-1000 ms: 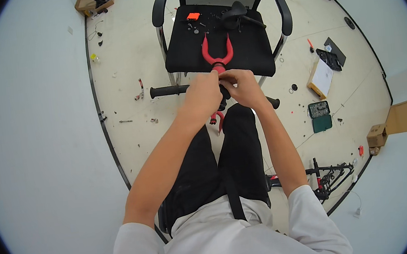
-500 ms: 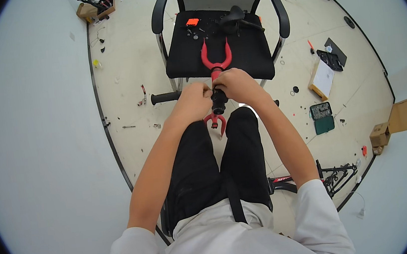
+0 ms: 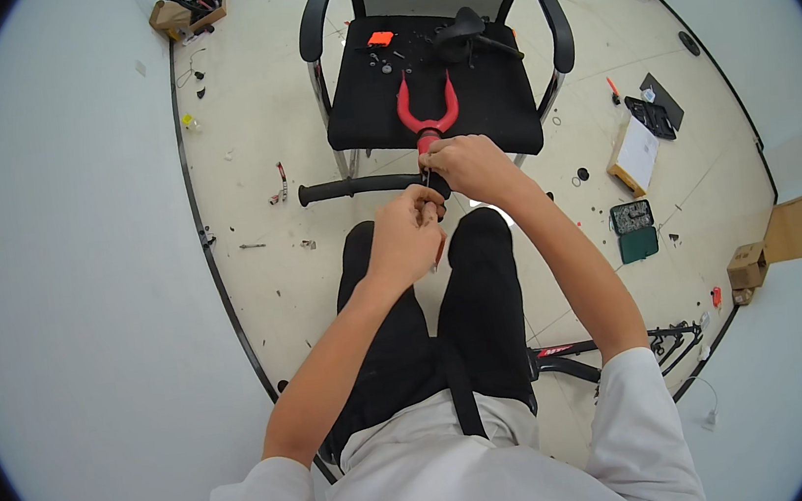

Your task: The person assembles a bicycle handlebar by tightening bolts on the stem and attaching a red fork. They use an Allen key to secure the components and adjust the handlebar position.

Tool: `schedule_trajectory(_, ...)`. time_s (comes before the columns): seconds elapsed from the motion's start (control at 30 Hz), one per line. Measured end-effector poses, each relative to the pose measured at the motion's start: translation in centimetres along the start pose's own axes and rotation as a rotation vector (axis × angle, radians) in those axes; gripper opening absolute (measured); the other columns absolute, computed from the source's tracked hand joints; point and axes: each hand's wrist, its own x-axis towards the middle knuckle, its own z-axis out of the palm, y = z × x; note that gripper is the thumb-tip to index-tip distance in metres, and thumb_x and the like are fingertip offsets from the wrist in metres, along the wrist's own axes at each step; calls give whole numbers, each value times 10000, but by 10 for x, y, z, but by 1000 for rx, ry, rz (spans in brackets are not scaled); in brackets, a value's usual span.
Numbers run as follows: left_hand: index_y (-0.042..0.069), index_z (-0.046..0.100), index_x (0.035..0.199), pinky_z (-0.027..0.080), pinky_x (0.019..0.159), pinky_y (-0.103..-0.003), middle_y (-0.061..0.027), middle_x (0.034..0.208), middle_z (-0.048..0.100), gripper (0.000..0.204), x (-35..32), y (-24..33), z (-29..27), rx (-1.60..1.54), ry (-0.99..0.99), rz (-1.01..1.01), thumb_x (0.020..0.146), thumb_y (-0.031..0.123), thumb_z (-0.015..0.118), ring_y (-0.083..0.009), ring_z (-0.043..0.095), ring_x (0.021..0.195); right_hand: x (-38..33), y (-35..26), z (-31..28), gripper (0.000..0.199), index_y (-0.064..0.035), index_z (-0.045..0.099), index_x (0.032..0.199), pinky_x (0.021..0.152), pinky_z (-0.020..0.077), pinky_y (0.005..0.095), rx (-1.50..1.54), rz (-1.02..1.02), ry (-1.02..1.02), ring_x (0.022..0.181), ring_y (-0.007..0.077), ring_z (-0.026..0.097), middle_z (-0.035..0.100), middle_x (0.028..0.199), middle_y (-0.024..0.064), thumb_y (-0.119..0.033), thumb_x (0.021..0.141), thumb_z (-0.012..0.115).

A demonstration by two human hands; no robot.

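A red fork (image 3: 430, 120) points its two prongs away from me, its prongs over the chair seat. Behind its crown a black stem (image 3: 440, 185) carries a handlebar (image 3: 354, 186), whose black grip sticks out to the left. My right hand (image 3: 473, 167) is closed around the fork tube and stem, hiding most of the joint. Closer to me, my left hand (image 3: 406, 237) has its fingers pinched on a thin metal rod-like tool (image 3: 426, 178) that reaches up to the stem. Its exact kind is too small to tell. A reddish part (image 3: 439, 250) shows beside the left hand.
The black office chair (image 3: 375, 105) bears an orange box (image 3: 381, 39), a black saddle (image 3: 466, 35) and small loose parts. On the floor at right lie a green case (image 3: 639, 245), a white-topped box (image 3: 636, 156) and a black frame (image 3: 571, 350). A cardboard box (image 3: 749, 265) stands beyond.
My left hand has drawn back toward me from the stem and now holds the thin tool against it. The right hand stays on the joint. The red piece below is now mostly covered.
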Motion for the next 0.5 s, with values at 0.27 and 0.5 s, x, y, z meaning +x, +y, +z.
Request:
schedule_trajectory(0.27,-38,618,1012,483,583,-240,-66,787,662,145,-3,-20,16,-23,123,127,1000,17,485,-84,601,628,4,-5,10,224,-102,748,983,678,547,421,60,22,24,803,313,687,703,876,89,-74,820,597)
schedule_trajectory(0.5,34,616,1109,439,885,-411,-122,1053,669,243,20,-38,-34,558,380,446,920,187,639,-277,619,1001,7,-2,4,209,-77,753,973,718,531,428,130,37,-10,820,324,674,695,874,115,-84,810,622)
